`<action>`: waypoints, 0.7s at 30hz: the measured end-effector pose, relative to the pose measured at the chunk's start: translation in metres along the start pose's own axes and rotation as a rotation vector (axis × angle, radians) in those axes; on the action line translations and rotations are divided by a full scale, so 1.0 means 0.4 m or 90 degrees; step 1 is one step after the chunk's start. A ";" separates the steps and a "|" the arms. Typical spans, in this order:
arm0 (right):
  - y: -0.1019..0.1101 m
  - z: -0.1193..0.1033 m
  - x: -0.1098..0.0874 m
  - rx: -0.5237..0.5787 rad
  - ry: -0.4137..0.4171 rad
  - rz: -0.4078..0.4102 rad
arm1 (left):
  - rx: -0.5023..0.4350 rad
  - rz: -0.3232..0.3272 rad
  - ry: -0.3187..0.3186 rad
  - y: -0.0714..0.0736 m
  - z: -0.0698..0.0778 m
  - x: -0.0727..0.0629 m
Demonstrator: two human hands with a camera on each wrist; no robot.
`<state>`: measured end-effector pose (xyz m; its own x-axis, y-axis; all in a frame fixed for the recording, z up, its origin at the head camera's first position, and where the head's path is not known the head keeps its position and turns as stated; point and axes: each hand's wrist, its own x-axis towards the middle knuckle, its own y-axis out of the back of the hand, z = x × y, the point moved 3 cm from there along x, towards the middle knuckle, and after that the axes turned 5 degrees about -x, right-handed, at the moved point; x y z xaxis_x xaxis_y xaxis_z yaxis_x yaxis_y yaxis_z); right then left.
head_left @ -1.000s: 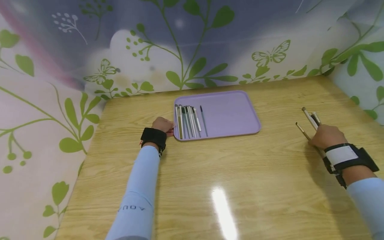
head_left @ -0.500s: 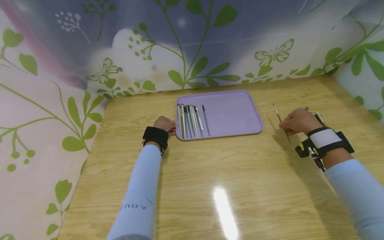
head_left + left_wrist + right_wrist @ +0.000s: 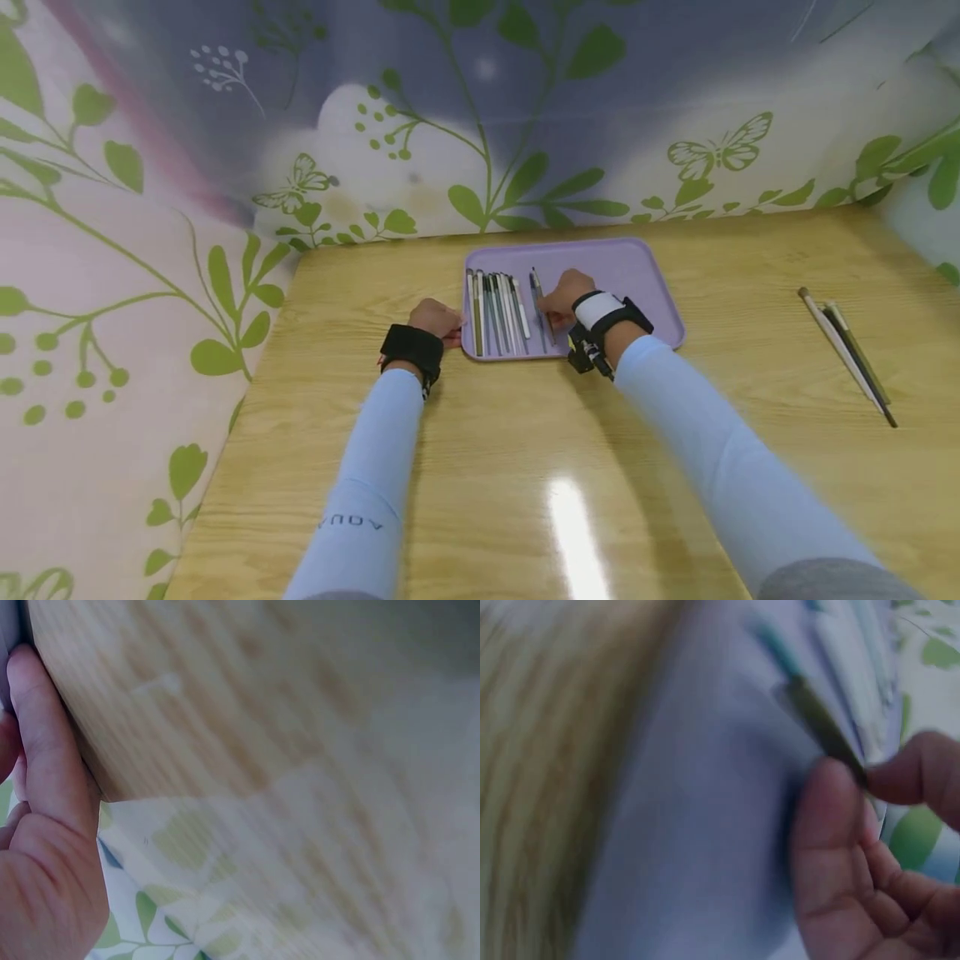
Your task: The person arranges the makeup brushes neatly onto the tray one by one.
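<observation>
The lilac tray [image 3: 637,271] lies near the back of the table. My left hand [image 3: 435,318] grips its left rim, and the fingers [image 3: 49,742] lie along the tray's edge in the left wrist view. Over the tray, my right hand [image 3: 568,295] pinches a slim brush [image 3: 821,724] between thumb and fingertip, its handle slanting down close to the tray. Just left of it lies a single dark-tipped brush [image 3: 536,290]. Farther left, a row of several brushes [image 3: 501,312] lies side by side in the tray, heads toward the back.
Three brushes [image 3: 846,354] lie close together on the wooden table [image 3: 480,467] at the right. A wall covering [image 3: 585,125] with leaf and butterfly prints rises behind the table and along its left side.
My right hand has left the brushes at the right and moved left to the tray with one brush; three stay on the table. My left hand keeps its place on the rim.
</observation>
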<state>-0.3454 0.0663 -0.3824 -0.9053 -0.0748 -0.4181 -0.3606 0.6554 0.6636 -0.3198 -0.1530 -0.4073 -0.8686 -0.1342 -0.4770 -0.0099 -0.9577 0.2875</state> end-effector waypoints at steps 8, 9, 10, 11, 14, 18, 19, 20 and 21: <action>-0.015 -0.039 -0.033 -0.252 0.054 0.106 | 0.024 0.014 -0.001 0.002 0.004 0.007; -0.013 -0.044 -0.034 -0.264 0.058 0.110 | 0.026 0.015 -0.001 0.003 0.006 0.009; -0.012 -0.047 -0.035 -0.272 0.059 0.112 | 0.027 0.014 -0.001 0.004 0.007 0.012; -0.013 -0.048 -0.035 -0.271 0.055 0.108 | 0.028 0.012 -0.002 0.004 0.008 0.013; -0.015 -0.049 -0.034 -0.272 0.046 0.098 | 0.026 0.005 0.001 0.003 0.006 0.016; -0.022 -0.046 -0.035 -0.268 0.077 0.097 | 0.026 0.006 0.001 0.001 0.003 0.013; -0.023 -0.045 -0.035 -0.266 0.088 0.100 | 0.025 0.006 0.002 0.000 0.002 0.012; -0.025 -0.045 -0.036 -0.263 0.097 0.102 | 0.025 0.005 0.002 0.000 0.001 0.010; -0.028 -0.044 -0.037 -0.256 0.108 0.102 | 0.024 0.004 0.002 -0.001 0.000 0.008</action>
<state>-0.3321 0.0468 -0.3725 -0.9686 -0.1396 -0.2058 -0.2413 0.3271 0.9137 -0.3228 -0.1532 -0.4090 -0.8672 -0.1417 -0.4774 -0.0224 -0.9466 0.3216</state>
